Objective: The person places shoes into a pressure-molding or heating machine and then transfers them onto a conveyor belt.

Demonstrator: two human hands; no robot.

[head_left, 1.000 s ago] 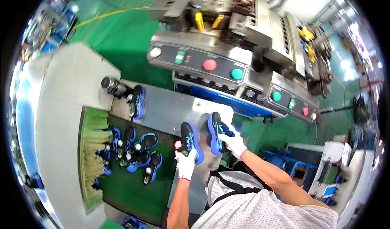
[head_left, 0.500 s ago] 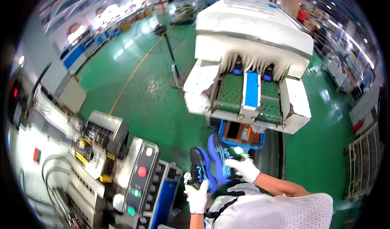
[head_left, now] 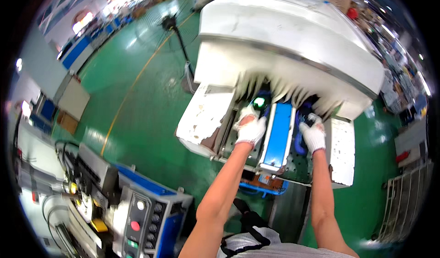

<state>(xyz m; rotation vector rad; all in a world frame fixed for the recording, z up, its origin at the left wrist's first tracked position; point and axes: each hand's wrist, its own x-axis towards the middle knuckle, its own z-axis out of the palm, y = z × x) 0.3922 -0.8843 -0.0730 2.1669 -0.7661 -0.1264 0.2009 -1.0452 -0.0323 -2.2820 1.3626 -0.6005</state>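
Both my hands wear white knit gloves and reach forward to a white machine with two lanes. My left hand (head_left: 251,127) is in the left lane, fingers closed about the near end of a dark shoe (head_left: 262,94) with blue edges. A bright green spot shines on that shoe, and its far part goes under the pale hanging fringe (head_left: 279,86). In the right lane, my right hand (head_left: 314,134) grips the side of a second dark shoe (head_left: 299,130) with a blue sole. Its far end also lies beneath the fringe. Blur and glove hide some fingertips.
A blue divider strip (head_left: 278,134) separates the perforated green lanes. Below the machine's mouth sits a blue crate (head_left: 261,189). A control panel with buttons (head_left: 137,221) stands at lower left, a pedestal fan (head_left: 176,38) farther back. A wire rack (head_left: 405,198) is at right.
Both hands have moved forward from near my body into the machine's mouth, carrying the two shoes onto the lanes. My view has come closer to the machine.
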